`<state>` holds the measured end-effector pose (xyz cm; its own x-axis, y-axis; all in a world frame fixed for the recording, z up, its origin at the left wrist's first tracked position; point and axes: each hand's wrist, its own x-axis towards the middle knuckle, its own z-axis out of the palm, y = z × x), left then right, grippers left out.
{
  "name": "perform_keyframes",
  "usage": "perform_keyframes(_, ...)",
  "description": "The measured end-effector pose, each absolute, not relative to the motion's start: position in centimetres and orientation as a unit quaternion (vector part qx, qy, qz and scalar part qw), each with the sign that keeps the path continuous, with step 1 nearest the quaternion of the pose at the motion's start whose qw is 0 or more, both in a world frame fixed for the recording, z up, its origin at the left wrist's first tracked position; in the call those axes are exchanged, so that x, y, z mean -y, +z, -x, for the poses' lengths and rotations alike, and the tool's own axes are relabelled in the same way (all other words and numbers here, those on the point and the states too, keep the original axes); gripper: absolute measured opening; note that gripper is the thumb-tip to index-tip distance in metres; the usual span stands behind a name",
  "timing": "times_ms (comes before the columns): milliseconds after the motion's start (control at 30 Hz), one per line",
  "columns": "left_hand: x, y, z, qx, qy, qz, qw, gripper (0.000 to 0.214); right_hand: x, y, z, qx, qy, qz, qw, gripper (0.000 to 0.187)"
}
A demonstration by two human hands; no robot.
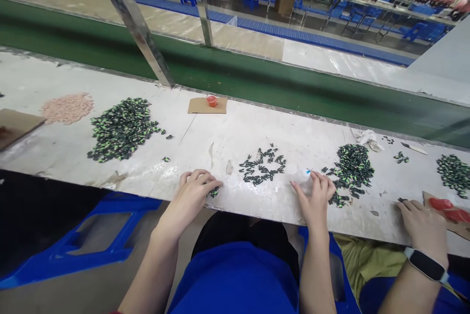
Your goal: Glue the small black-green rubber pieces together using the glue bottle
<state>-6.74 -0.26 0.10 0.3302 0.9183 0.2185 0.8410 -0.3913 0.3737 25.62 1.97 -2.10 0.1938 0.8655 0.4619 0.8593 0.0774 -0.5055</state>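
My left hand is at the table's near edge, its fingers curled over a few small black-and-green pieces that show beside the thumb. My right hand has thumb and index finger spread apart. Its index fingertip is close to a small blue item; whether they touch I cannot tell. Between my hands lies a loose ring of small dark pieces. A heap of black-and-green pieces lies just right of my right hand, with some pieces partly behind its fingers.
Further left are a large black-and-green heap and a pink pile. A red cup stands on cardboard. A metal post rises at the back edge. At right, another person's hand rests beside red items.
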Motion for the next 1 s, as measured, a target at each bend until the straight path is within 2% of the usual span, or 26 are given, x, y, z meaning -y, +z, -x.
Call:
perform_keyframes(133,-0.7,0.0,6.4,-0.53,0.177,-0.823,0.103,0.052,-2.4,-1.8,-24.7,0.608,0.09,0.659,0.434,0.038)
perform_keyframes(300,-1.3,0.2,4.6,-0.508,0.207,-0.826,0.127,0.05,-0.9,-0.9,-23.8,0.494,0.299,0.619,0.533,0.036)
perform_keyframes(467,-1.1,-0.4,1.4,-0.428,0.244,-0.84,0.229,0.037,0.1,-1.3,-23.0,0.392,0.361,0.563,0.632,0.03)
perform_keyframes(567,-0.7,-1.3,1.1,-0.417,0.252,-0.838,0.246,0.037,0.3,-1.5,-22.0,0.31,0.391,0.536,0.681,0.033)
perform_keyframes(700,0.1,-1.7,2.2,-0.435,0.287,-0.826,0.214,0.044,0.9,-1.4,-20.1,0.325,0.421,0.558,0.636,0.03)
perform_keyframes(800,0.9,-1.6,2.3,-0.484,0.315,-0.796,0.179,0.029,1.6,-1.2,-18.6,0.376,0.382,0.593,0.601,0.03)
perform_keyframes(1000,1.1,-2.1,1.1,-0.516,0.348,-0.769,0.144,0.018,1.7,-1.2,-16.5,0.473,0.31,0.623,0.541,0.03)
